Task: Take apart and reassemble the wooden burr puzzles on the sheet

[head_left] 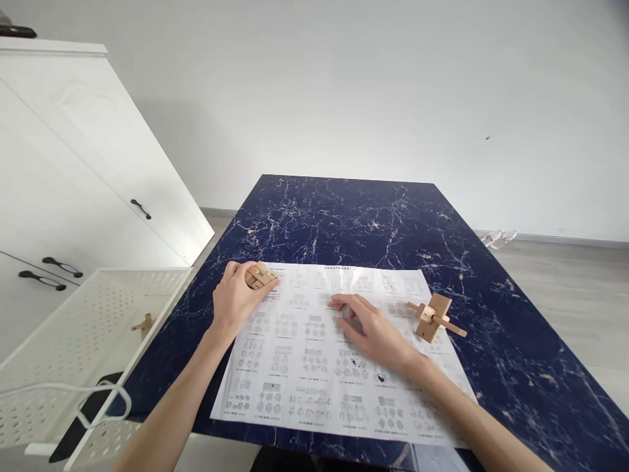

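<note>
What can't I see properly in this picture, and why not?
Head view: the small print on the paper sheet is too tiny and faint to read.
Head view: part of the wooden blocks is covered by the left hand.
Head view: any print beneath the right hand is hidden by that hand.
Head view: the dark thing on the white cabinet is cut off by the left edge.

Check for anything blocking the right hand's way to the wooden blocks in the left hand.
Nothing visible blocks it: between the right hand and the wooden blocks in the left hand, only the printed sheet lies flat below.
</note>
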